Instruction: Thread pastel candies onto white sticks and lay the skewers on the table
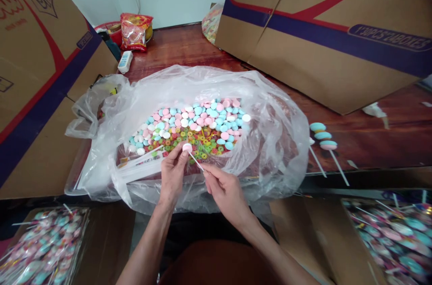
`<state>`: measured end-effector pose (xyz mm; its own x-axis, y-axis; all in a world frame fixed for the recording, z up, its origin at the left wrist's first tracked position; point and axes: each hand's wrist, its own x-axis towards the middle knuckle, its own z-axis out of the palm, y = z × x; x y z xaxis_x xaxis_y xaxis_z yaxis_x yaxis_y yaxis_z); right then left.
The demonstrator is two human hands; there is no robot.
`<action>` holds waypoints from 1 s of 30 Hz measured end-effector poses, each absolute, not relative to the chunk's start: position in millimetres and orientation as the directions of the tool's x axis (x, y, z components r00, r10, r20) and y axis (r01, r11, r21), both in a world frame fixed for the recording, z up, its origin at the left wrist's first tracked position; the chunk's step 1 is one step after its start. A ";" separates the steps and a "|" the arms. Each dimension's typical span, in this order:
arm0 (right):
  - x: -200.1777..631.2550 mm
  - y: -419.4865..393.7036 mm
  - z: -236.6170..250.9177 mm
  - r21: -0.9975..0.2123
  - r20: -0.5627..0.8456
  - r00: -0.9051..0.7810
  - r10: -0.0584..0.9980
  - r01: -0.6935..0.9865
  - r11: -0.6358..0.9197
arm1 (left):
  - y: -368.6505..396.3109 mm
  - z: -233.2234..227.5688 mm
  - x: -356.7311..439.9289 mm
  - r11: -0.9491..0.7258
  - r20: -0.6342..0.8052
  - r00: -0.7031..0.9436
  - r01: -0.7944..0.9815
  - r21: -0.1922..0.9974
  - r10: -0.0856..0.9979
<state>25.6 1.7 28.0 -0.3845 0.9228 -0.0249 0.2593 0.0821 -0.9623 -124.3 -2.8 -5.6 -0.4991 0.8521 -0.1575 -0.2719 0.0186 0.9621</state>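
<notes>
My left hand [173,172] pinches a round pink-and-white candy [186,147] between thumb and fingers. A thin white lollipop stick [195,160] runs from that candy down to my right hand [221,186], whose fingers are closed on its lower end. Just beyond my hands, pastel candies [202,114] in pink, blue and white lie heaped on clear plastic. Nearer me are small green, yellow and red ring candies [178,141]. White sticks in clear plastic [141,166] lie left of my left hand.
Crumpled clear plastic sheeting [273,141] surrounds the candies on the reddish wooden table [175,44]. Tall cardboard boxes stand left [43,96] and right [320,28]. Stacked lollipops [326,139] lie at the right edge. Boxes of wrapped lollipops sit lower left [47,240] and lower right [398,235].
</notes>
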 end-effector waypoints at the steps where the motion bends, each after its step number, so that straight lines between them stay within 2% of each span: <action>1: 25.7 1.7 28.1 -0.960 -0.025 -0.385 0.922 0.267 0.086 | -3.3 -5.7 -124.0 0.022 -0.156 -0.508 -0.259 0.966 0.847; 5: 26.1 3.3 29.5 -0.952 -0.032 -0.389 0.921 0.293 0.091 | -6.1 -3.0 -121.4 0.026 -0.107 -0.547 -0.153 0.988 0.830; 8: 24.2 4.5 31.6 -0.954 -0.055 -0.392 0.918 0.292 0.067 | -8.9 -0.2 -119.6 0.006 0.056 -0.599 0.101 0.995 0.799; 10: 21.2 3.9 33.2 -0.963 -0.074 -0.384 0.920 0.268 0.034 | -10.6 1.2 -119.2 -0.020 0.192 -0.598 0.282 0.959 0.778; 13: 15.3 1.0 34.8 -0.979 -0.103 -0.369 0.924 0.204 -0.028 | -12.8 2.2 -118.8 -0.046 0.299 -0.566 0.417 0.908 0.768; 17: 7.9 -2.6 34.5 -0.987 -0.119 -0.329 0.937 0.142 -0.075 | -15.9 -0.1 -116.5 -0.012 0.259 -0.567 0.401 0.916 0.782; 23: 2.3 2.0 31.2 -0.990 -0.067 -0.292 0.954 0.141 -0.027 | -17.8 -1.5 -109.3 0.075 0.059 -0.628 0.185 0.980 0.776; 26: 3.9 7.7 29.8 -0.989 -0.059 -0.282 0.958 0.148 -0.017 | -15.9 5.7 -102.1 0.058 0.064 -0.590 0.186 0.981 0.805; 30: 14.1 17.9 25.3 -0.986 -0.044 -0.212 0.976 0.166 -0.008 | -10.0 14.7 -88.3 -0.004 0.107 -0.431 0.233 0.973 0.896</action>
